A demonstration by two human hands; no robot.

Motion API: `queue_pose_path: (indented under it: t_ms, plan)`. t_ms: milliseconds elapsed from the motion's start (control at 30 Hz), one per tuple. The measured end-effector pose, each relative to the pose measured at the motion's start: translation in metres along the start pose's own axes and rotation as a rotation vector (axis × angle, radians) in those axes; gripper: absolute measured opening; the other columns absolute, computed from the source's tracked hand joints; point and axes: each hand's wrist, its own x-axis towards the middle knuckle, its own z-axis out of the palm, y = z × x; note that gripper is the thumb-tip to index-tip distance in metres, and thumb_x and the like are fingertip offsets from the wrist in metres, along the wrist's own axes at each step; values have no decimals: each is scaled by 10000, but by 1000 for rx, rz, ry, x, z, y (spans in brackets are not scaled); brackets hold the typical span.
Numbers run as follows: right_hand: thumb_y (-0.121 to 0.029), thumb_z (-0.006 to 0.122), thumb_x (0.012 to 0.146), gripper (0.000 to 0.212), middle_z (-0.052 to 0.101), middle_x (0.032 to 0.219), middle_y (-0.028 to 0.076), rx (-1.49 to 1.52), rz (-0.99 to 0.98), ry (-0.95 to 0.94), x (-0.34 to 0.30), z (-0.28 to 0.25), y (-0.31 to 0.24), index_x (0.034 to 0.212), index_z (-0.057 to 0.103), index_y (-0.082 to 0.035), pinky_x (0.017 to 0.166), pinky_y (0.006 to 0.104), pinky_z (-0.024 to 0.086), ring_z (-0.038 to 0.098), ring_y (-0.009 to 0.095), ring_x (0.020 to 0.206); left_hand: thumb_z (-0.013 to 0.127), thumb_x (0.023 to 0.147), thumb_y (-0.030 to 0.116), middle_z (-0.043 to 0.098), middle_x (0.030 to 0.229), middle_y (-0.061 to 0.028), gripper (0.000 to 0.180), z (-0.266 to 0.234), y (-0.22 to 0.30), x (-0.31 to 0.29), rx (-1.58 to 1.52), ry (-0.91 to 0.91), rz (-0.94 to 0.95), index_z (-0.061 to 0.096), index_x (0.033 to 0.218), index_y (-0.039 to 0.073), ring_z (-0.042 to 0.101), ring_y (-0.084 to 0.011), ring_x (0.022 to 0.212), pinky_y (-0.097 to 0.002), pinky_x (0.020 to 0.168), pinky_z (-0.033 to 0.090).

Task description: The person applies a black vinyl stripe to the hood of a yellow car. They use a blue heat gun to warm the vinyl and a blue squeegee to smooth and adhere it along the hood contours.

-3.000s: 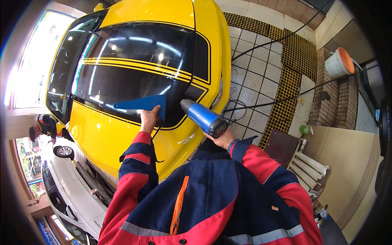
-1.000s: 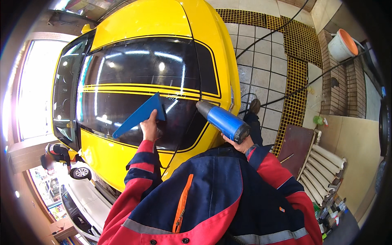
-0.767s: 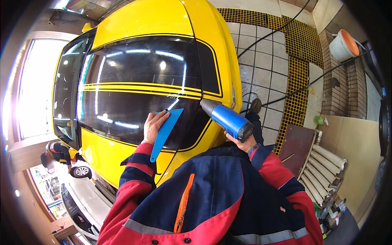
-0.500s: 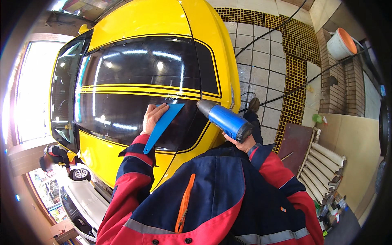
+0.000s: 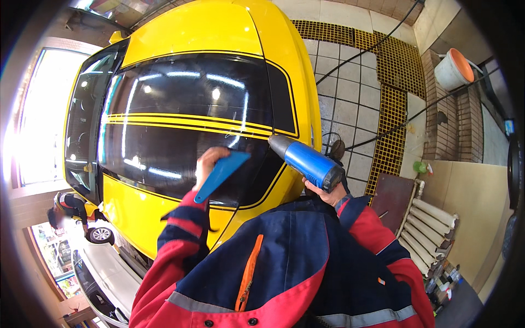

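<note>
Left hand [image 5: 210, 164] grips blue squeegee [image 5: 221, 174] on dark window film [image 5: 180, 136]; right hand [image 5: 322, 192] grips heat gun [image 5: 306, 162], nozzle close to film. Risk: heat dwelling too long, film scorches or creases

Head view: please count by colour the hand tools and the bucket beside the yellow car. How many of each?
Blue: 2, the squeegee in the left hand and the heat gun in the right hand.
White with orange inside: 1, the bucket.
Total: 3.
</note>
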Motion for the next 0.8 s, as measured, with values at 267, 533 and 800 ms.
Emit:
queue_pose_path:
  t_ms: [267, 533, 800]
  plan:
    - [-286, 857, 920, 443, 781, 1223, 110, -160, -51, -46, 23, 12, 1, 1292, 727, -84, 1035, 407, 580, 748, 268, 1154, 954, 771, 334, 554, 899, 0, 566, 37, 72, -96, -599, 103, -704, 578, 1087, 53, 540, -112, 836, -284, 778, 480]
    - [-366, 863, 909, 559, 749, 1291, 155, -160, -54, -106, 40, 29, 13, 1344, 689, -62, 1052, 432, 573, 726, 311, 1191, 853, 865, 282, 683, 1023, -110, 621, 26, 93, -58, -213, 100, -744, 518, 1294, -17, 645, -209, 907, -363, 829, 543]
    - [-331, 875, 906, 565, 747, 1298, 158, -287, -63, -165, 46, 23, 12, 1355, 677, -50, 1071, 421, 567, 720, 296, 1206, 566, 904, -37, 533, 1558, -215, 457, 21, 46, -34, -868, 633, -597, 498, 1337, 89, 633, -258, 1212, -405, 1011, 586]
